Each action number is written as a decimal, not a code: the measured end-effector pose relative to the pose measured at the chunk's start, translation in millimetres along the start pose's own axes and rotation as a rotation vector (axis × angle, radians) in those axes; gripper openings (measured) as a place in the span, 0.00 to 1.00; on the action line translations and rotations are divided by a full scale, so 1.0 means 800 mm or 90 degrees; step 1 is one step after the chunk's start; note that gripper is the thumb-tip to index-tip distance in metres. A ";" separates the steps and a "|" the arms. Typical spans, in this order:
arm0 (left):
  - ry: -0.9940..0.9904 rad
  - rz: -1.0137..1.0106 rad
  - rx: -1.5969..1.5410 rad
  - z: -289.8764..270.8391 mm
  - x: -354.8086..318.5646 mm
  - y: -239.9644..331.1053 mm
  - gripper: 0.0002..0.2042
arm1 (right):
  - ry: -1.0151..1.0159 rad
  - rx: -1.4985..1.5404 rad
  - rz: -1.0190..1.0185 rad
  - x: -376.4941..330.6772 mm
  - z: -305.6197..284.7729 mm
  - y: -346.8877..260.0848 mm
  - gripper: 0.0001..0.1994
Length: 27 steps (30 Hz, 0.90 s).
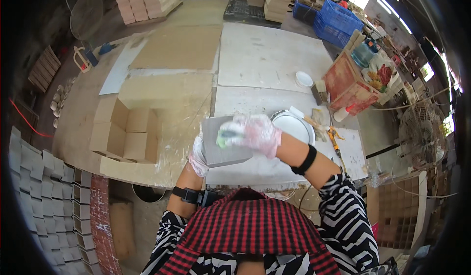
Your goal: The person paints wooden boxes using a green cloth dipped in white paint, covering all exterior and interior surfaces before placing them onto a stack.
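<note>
A grey box (228, 150) is held above the front edge of the table. My left hand (198, 157), in a whitish stained glove, grips the box by its left side. Over the box's grey face lies my right hand (252, 135), gloved in white and pink, with its fingers bent together. A small greenish patch shows at those fingertips; whether it is a held thing or stained glove I cannot make out. Just beyond the right hand stands a round tub (293, 127) of white liquid, with a brush (311, 122) across its rim.
Several brown boxes (125, 132) stand at the left of the table (167, 91). Right of the tub lies an orange-and-black tool (335, 140) with a cord. Beyond are a white bowl (303, 78), a red-stained crate (351, 81) and a fan (423, 130). Grey boxes (44, 196) are stacked lower left.
</note>
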<state>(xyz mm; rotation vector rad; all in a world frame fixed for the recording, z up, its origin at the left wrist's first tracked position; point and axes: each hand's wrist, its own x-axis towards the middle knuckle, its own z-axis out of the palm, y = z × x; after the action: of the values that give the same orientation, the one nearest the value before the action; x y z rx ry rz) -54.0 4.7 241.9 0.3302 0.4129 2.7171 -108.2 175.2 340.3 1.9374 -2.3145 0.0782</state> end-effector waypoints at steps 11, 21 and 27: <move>0.159 0.035 0.041 0.001 -0.014 0.003 0.20 | -0.037 0.014 -0.180 0.013 -0.010 -0.009 0.19; 0.176 0.081 0.018 -0.020 -0.003 0.019 0.22 | -0.013 0.327 0.370 0.053 -0.006 0.032 0.22; 0.199 0.115 0.064 -0.030 -0.007 0.003 0.18 | 0.091 0.516 0.551 0.046 0.004 0.056 0.23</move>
<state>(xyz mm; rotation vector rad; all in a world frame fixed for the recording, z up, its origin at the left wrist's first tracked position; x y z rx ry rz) -56.3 -5.0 219.6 -0.0374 0.6336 2.9400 -159.0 147.2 343.4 0.8349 -3.0697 1.3306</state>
